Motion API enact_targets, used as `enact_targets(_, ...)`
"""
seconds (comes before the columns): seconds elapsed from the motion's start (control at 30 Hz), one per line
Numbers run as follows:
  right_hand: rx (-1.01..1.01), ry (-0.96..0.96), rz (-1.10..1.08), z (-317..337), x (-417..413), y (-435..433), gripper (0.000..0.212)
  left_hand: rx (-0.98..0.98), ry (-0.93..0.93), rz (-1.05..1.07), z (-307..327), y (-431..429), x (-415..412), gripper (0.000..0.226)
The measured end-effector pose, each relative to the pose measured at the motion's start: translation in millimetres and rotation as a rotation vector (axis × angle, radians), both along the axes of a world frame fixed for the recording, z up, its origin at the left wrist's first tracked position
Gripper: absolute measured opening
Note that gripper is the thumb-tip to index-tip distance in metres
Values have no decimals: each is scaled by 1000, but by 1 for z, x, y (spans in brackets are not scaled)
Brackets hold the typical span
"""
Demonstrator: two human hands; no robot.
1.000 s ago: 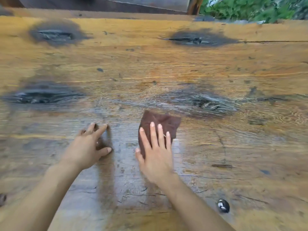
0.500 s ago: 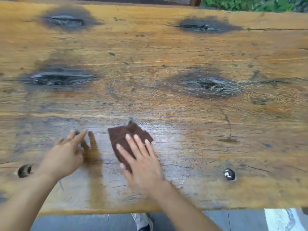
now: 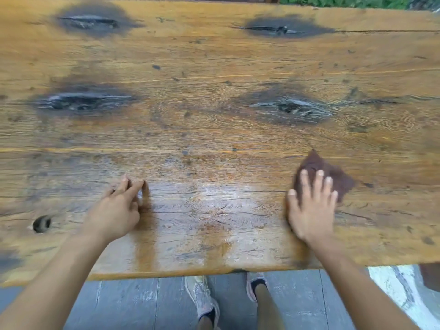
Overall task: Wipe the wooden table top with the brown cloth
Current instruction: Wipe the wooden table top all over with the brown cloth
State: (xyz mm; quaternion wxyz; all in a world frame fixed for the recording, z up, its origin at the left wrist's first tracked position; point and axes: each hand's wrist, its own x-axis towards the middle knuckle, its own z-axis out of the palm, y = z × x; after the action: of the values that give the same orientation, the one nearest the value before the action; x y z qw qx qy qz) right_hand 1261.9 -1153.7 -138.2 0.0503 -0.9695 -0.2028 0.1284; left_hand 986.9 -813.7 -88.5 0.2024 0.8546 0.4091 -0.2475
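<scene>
Both hands lie flat-fingered: right hand (image 3: 310, 206) presses the brown cloth (image 3: 326, 175); left hand (image 3: 116, 208) braces on the wooden table top (image 3: 214, 67); near strip glistens, far boards look unwiped

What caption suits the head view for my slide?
Right hand presses the brown cloth on the wooden table top; left hand touches bare wood.

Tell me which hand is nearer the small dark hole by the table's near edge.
Left. The left hand lies just right of the hole; the right hand presses the brown cloth much farther right.
</scene>
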Motion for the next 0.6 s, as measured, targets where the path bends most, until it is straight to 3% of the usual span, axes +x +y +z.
enact_targets(0.13, 57, 17, 349, -1, -121, 76, 69, 70, -142, 33, 5, -12, -6, 58)
enact_targets(0.3, 123, 95, 683, -3, -241, 128, 73, 272, -399, 141, 16, -33, 10, 30)
enact_targets(0.47, 182, 24, 806, -9, -195, 65, 69, 342, -450, 165, 19, -46, 38, 16)
enact_targets(0.6, 151, -31, 628, -9, -106, -43, 64, 293, -512, 242, 16, -63, 70, 19)
